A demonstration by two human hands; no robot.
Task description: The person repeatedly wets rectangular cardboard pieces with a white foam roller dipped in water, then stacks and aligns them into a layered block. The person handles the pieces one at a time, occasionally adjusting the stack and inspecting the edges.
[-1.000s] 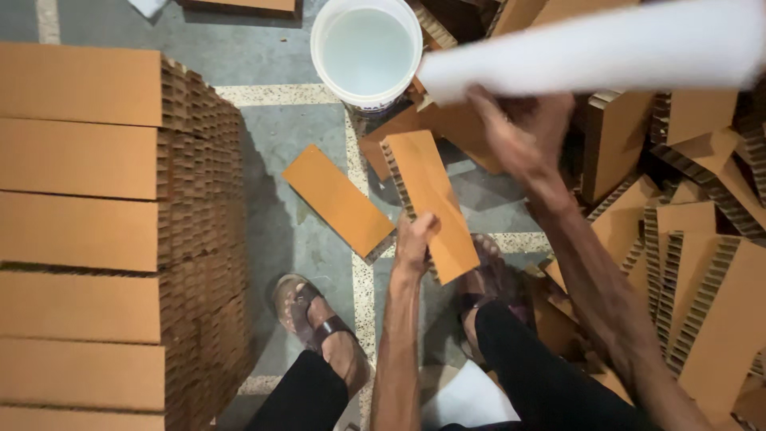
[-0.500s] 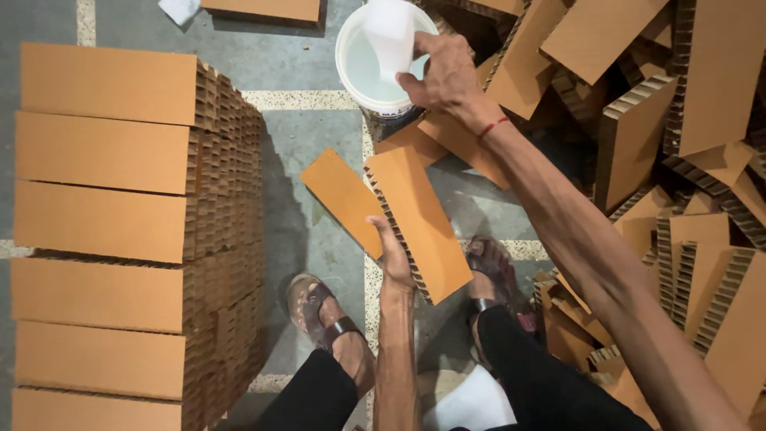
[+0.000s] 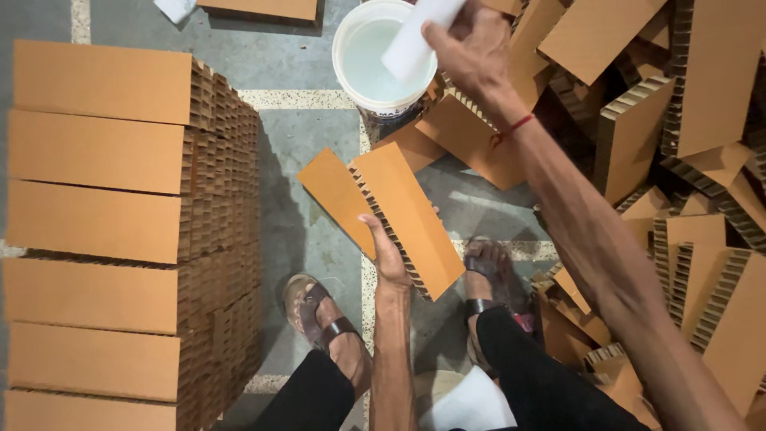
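Left hand [image 3: 388,254]: wrapped around the near edge of a honeycomb cardboard piece [image 3: 408,217], thumb on top, fingers underneath and out of sight. The piece sits tilted over the floor, cut cells showing along its left side.

Right hand [image 3: 471,49]: reached out over the white bucket [image 3: 381,56], pinched shut on a white strip [image 3: 419,36] whose lower end is over the pale liquid; can't tell if it's actually dipped in.

Second flat piece [image 3: 339,195]: lies just beside and partly under the held one.

Stack [image 3: 128,231]: neat rows of the same cardboard at the person's left, well apart from both hands.

Loose pile [image 3: 678,160]: jumbled offcuts on the right, around the right arm.

Feet: sandals [image 3: 323,311] planted either side of the held piece.

Tip, just a guess: keep the held piece steady and its face angled up so the strip can reach it without drips landing on the sandals, and keep that grip low on the edge, clear of the face.
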